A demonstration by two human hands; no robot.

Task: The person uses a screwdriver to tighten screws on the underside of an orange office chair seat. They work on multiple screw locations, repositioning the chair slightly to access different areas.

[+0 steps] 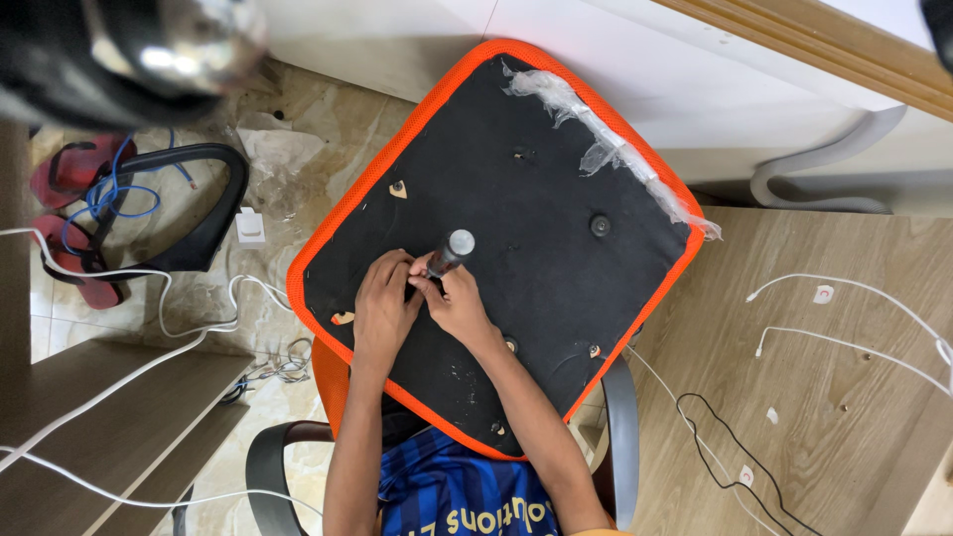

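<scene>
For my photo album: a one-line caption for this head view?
Both hands grip a dark tool on an upturned orange-edged chair seat.

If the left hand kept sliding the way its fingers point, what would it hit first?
The left hand points up and right, so it would likely meet the dark cylinder first, which the right hand already holds at its base.

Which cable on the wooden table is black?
The thin looping cable near the table's front edge, right of the chair seat. The two cables above it are white.
</scene>
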